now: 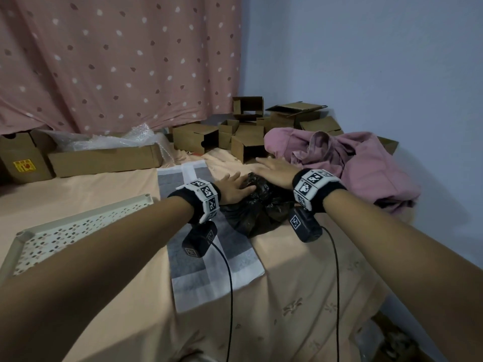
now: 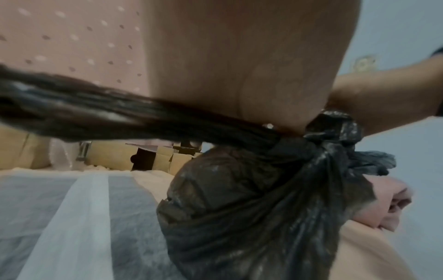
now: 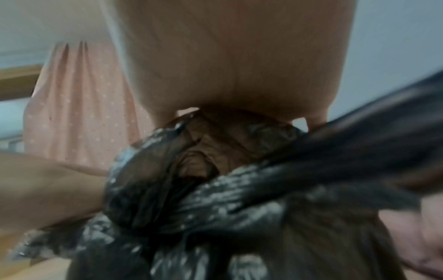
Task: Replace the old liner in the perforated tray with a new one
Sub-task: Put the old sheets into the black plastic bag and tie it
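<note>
Both hands on a knotted black plastic bag [image 1: 257, 205] lying on the peach bedsheet [image 1: 300, 296]. Left hand [image 1: 234, 185] flat on the bag's near-left side, fingers extended. Right hand [image 1: 274, 169] spread flat across its top, fingers straight, pointing left. Grey-and-white checked liner [image 1: 209, 267] lies flat on the sheet, partly under the bag. Perforated tray [image 1: 65, 231] sits to the left, apart from the liner. Cardboard boxes [image 1: 198, 138] and a pink garment [image 1: 366, 163] behind.

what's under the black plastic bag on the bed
The black plastic bag sits partly on the grey and white liner sheet and partly on the peach bedsheet. Both hands rest on top; its contents are hidden.
</note>
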`<state>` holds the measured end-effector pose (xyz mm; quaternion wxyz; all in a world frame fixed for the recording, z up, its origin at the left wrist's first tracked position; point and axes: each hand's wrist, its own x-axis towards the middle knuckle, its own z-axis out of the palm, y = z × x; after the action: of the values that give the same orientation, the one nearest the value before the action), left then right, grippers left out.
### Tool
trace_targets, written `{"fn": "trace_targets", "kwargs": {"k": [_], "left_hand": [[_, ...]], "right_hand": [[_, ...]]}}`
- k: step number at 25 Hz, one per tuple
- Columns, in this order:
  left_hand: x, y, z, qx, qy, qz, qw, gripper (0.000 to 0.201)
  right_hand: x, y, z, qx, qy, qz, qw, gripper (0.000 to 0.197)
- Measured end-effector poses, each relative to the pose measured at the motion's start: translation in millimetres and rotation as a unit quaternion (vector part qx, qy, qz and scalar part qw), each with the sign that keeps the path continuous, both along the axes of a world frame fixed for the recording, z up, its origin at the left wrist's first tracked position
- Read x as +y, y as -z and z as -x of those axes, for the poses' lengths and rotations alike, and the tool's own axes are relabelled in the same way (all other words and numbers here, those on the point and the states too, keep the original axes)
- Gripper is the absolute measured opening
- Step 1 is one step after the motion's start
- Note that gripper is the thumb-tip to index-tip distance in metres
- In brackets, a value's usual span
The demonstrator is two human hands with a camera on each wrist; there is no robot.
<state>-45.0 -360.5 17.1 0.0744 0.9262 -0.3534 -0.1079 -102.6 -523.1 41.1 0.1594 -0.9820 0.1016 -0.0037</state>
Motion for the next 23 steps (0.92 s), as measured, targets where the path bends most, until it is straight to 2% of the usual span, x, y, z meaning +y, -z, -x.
{"fn": "trace_targets", "kwargs": {"k": [2,4,6,11,13,23], "left_hand": [[-12,0,-6,0.023,0.013,-0.034,0.999,0.073],[-17,-6,-9,0.051,0.021,-0.063,0.996,0.079],[-21,-9,-9,0.059,0.027,-0.094,0.993,0.083],[-21,2,-9,0.037,0.028,-0.148,0.988,0.085],[-20,10,-13,0.044,0.026,-0.156,0.986,0.084],[-9,51,-31,0.09,0.061,-0.125,0.986,0.077]], "right_hand": [[1,-2,-9,0.07,-0.009,0.033,0.997,0.082],[7,0,-10,0.101,-0.022,0.04,0.994,0.059],[8,11,-13,0.099,-0.005,0.042,0.994,0.048],[-8,53,-30,0.145,0.005,0.081,0.986,0.051],[-13,65,-33,0.151,0.01,0.07,0.986,0.056],[-12,106,-40,0.159,-0.025,0.049,0.986,0.055]]}}
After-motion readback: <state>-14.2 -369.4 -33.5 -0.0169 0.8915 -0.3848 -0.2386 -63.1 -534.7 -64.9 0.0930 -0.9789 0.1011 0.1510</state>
